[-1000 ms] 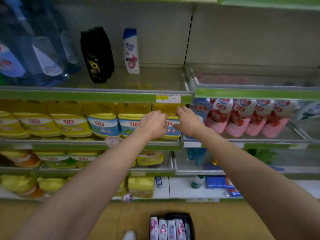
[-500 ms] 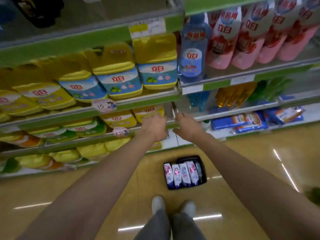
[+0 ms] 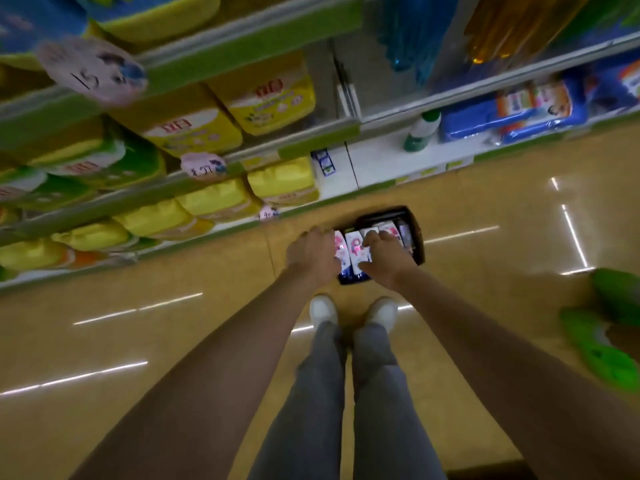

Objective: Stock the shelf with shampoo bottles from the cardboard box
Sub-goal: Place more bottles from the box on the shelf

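Where shelf was, hands (image 3: 346,254) at box (image 3: 417,237).

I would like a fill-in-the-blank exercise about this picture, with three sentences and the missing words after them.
1. The box with the shampoo bottles stands on the ____, in front of the person's shoes.
2. Both hands, the left hand and the right hand, reach down to the ____.
3. The packs on the lowest shelf at the left are mostly ____ in colour.

Missing words: floor; box; yellow
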Available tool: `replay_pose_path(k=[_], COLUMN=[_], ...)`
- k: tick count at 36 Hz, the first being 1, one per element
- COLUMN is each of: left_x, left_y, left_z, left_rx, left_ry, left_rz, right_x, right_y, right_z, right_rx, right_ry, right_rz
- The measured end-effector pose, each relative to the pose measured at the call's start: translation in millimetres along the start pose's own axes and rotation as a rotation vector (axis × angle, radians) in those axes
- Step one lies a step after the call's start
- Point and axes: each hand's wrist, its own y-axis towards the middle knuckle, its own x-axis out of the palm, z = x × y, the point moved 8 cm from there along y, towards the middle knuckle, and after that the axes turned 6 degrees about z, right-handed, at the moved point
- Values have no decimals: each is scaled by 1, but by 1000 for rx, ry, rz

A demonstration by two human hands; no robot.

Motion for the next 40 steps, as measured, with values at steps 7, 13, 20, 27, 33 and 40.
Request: replay_pose_path(k=[7,13,20,27,33,40], left_x=[69,127,199,273,323,377], left_y=[26,70,118,167,222,271], left_z=[-5,-16,-22,-33,-38,-36], left_rx=[-34,-78,-61,24,118,354], left_ry=[-39,-73,-98,5,137,249], left_rz=[-66,-105,-123,-116,-77,12], right_x=[58,91,136,195,246,291], right_y=[29,63,112,173,226,281], right_z=[34,71,104,125,128,133], right_rx=[64,103,109,31,-152,-478], right_ry=[40,35,33,6,-171,-566], right_rz=[-46,-53,-22,-36,-68,-102])
